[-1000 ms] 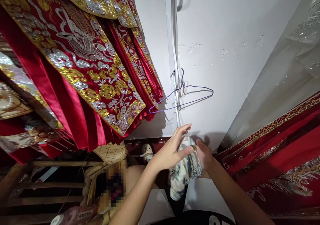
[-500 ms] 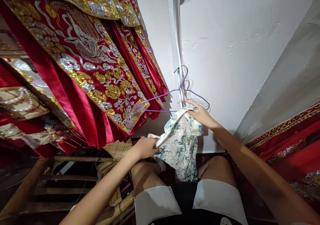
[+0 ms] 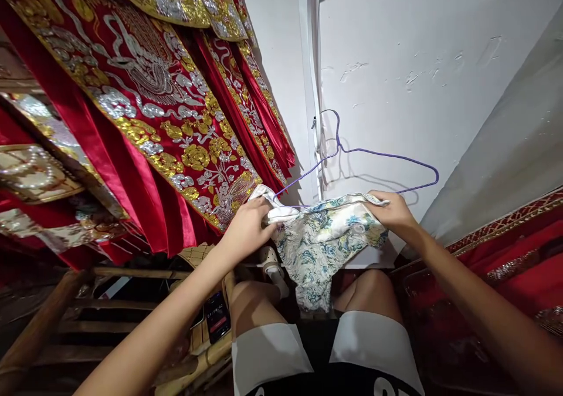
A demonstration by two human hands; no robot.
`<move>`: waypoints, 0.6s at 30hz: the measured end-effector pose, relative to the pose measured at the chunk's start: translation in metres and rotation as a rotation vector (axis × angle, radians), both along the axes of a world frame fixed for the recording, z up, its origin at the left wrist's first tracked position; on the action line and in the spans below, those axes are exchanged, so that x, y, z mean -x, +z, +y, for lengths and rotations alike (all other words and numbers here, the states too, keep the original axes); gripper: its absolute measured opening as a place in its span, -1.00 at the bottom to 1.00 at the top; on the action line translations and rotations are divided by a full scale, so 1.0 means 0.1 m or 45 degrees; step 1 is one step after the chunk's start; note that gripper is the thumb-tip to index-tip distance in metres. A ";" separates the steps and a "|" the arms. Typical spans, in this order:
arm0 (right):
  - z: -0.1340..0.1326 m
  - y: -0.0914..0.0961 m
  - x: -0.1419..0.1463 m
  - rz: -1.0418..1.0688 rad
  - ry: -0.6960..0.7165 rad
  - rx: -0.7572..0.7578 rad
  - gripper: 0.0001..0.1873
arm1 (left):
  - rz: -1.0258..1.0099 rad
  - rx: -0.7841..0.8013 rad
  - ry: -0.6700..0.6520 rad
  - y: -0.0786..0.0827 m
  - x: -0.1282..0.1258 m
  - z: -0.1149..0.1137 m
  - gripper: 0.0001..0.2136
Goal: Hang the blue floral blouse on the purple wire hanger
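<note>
A small white garment with a blue and green flower print (image 3: 323, 237) is stretched out between my two hands, just below a purple wire hanger (image 3: 378, 156) that hangs on a hook on the white wall. My left hand (image 3: 248, 227) is closed on the garment's left end. My right hand (image 3: 393, 211) is closed on its right end, close under the hanger's lower wire. The rest of the cloth droops down over my knees.
Red robes with gold and silver embroidery (image 3: 153, 108) hang at the left, close to my left hand. More red embroidered cloth (image 3: 505, 261) lies at the right. A phone (image 3: 217, 315) rests on a woven wooden chair (image 3: 197, 337) below left.
The garment was bunched between my hands, then lifted and spread wide under the hanger. My left hand rose and my right moved right. The hanger has swung round to face more openly.
</note>
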State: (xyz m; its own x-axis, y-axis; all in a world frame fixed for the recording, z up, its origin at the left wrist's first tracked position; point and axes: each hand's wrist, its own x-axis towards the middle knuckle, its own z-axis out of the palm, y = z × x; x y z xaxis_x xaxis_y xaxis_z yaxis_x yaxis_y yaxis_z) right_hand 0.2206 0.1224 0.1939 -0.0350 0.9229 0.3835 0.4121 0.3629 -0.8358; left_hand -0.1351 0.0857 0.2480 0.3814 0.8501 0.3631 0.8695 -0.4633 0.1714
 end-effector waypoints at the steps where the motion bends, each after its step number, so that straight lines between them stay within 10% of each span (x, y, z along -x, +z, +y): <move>1: -0.03 0.01 0.00 -0.009 0.013 -0.003 -0.67 | 0.023 0.001 0.021 0.03 -0.02 0.02 -0.79; 11: -0.07 -0.12 0.09 -0.043 -0.064 -0.069 -0.88 | 0.034 0.167 0.098 0.03 0.00 0.60 -0.69; 18: -0.14 -0.14 0.26 0.067 0.074 0.092 -0.89 | -0.396 0.140 -0.349 0.32 -0.25 0.54 -0.80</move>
